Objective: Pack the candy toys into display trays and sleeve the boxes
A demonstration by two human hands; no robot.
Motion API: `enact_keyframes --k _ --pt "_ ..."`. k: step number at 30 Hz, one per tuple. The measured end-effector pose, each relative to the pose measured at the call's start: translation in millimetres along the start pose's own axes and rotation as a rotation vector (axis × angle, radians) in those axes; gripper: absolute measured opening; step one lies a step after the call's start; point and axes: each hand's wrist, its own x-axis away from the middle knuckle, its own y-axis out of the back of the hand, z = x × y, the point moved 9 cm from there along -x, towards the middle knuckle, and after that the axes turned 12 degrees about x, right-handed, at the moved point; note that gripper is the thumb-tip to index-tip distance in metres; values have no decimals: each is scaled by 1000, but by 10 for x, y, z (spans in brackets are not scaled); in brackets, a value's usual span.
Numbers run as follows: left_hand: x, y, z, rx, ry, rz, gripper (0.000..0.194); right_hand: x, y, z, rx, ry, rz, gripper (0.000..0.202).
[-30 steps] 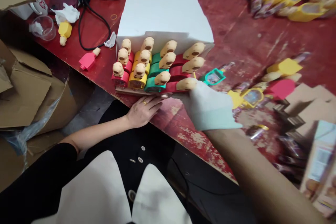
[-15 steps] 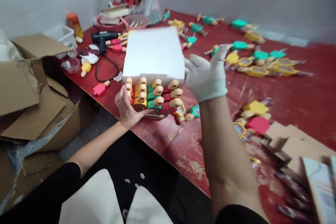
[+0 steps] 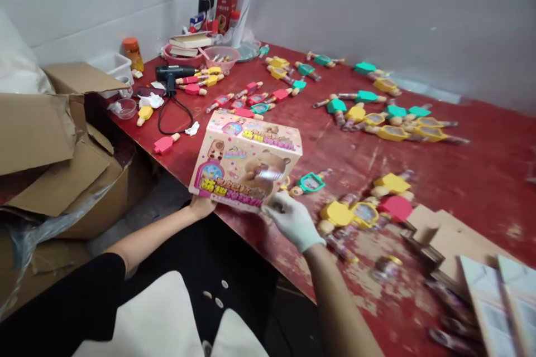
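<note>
A printed display box (image 3: 251, 170), pink and cream with a cartoon bear, is tilted toward me at the table's near edge, its lid down over the front. My bare left hand (image 3: 202, 207) supports it from below at the lower left corner, the fingers mostly hidden beneath it. At the lower right corner, my gloved right hand (image 3: 291, 218) is closed, thumb and fingers curled together on the box's bottom edge. The contents are out of sight. Just right of the box lies a green bear-topped toy (image 3: 310, 183).
Several yellow, green and red toys lie across the red table (image 3: 335, 164). A heat gun (image 3: 173, 73) with a looped cord is at the left. Flat cardboard pieces (image 3: 460, 240) sit at the right. Open cartons (image 3: 36, 131) stand on the left, beside the table.
The white lid flap has come down over the rows of bear heads, so the printed face shows. My right hand has moved from beside the lid to the box's lower right corner.
</note>
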Motion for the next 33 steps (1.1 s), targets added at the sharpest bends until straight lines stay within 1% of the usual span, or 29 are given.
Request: enact_keyframes --k 2,3,5,8,12,14,15,17,19,22,23,24,25,26,27,28,29,30,31,32,33 --pt "26 -191 30 -75 -54 137 27 -178 -4 -10 -73 1 -54 43" --pt "26 -266 24 -103 -80 191 23 -263 6 -5 -97 8 -81 48" --pt "4 -361 -19 -150 -127 255 27 -401 77 -3 -84 14 -182 52" --pt "-70 -384 -108 -210 -163 241 34 -497 226 -43 33 -17 -392 42" --pt "-173 -336 -165 -247 -178 176 40 -484 367 -36 203 -3 -647 33" --pt "-192 -322 -182 -238 -212 167 41 -450 399 -29 302 15 -777 31" --pt "-188 -315 -199 -228 -245 159 42 -447 388 -50 333 14 -814 31" --pt "-160 -292 -241 -202 -326 126 43 -485 317 -146 356 1 -809 31" --pt "-121 -265 -256 -177 -377 83 44 -540 234 -269 361 -2 -748 30" --pt "-78 -239 -205 -121 -392 80 42 -585 207 -454 361 -2 -653 26" --pt "-79 -191 -173 -81 -388 58 40 -593 223 -508 362 -3 -625 26" --pt "-95 -93 -126 -29 -374 -7 36 -591 255 -551 364 -4 -617 27" --pt "-121 46 -55 33 -348 -111 33 -580 300 -584 359 -2 -634 28" --pt "-152 204 46 104 -305 -233 39 -566 343 -610 331 5 -662 30" --pt "-189 337 166 183 -254 -335 54 -555 375 -639 275 13 -691 31" --pt "-244 410 286 267 -206 -377 71 -553 387 -673 200 20 -711 31" --pt "-320 412 387 357 -168 -348 84 -565 376 -712 119 24 -713 32" --pt "-401 360 462 451 -137 -271 88 -591 342 -757 44 21 -693 32" --pt "-467 286 518 541 -107 -185 85 -622 299 -804 -17 12 -660 31" --pt "-510 224 557 622 -78 -124 80 -644 266 -848 -56 -1 -634 31" --pt "-531 183 584 688 -50 -98 76 -652 252 -887 -83 -15 -618 32"
